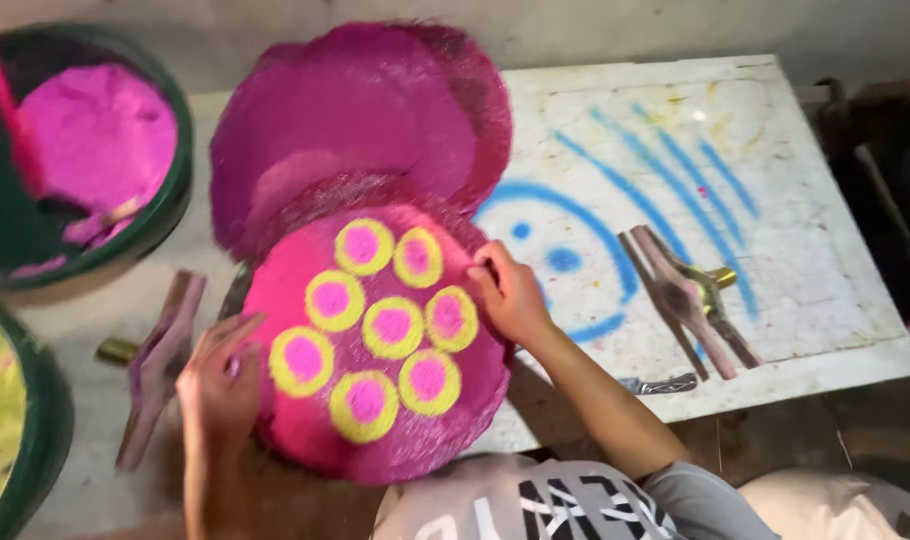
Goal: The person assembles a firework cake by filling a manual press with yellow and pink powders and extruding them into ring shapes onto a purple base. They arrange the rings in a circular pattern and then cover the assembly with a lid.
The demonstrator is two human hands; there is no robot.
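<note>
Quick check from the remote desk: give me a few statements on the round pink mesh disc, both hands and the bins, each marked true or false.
1. The round pink mesh disc carries eight yellow rings with pink centres. True.
2. The right hand holds a brush. False: its fingers pinch the disc's right edge.
3. The left hand rests at the disc's left edge. True.
4. The dark green round bin holds blue powder. False: pink powder.

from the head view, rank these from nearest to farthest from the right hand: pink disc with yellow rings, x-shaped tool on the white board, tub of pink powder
1. pink disc with yellow rings: touched at its right edge by the right hand.
2. x-shaped tool: to the right, on the white board.
3. tub of pink powder: far upper left.
</note>
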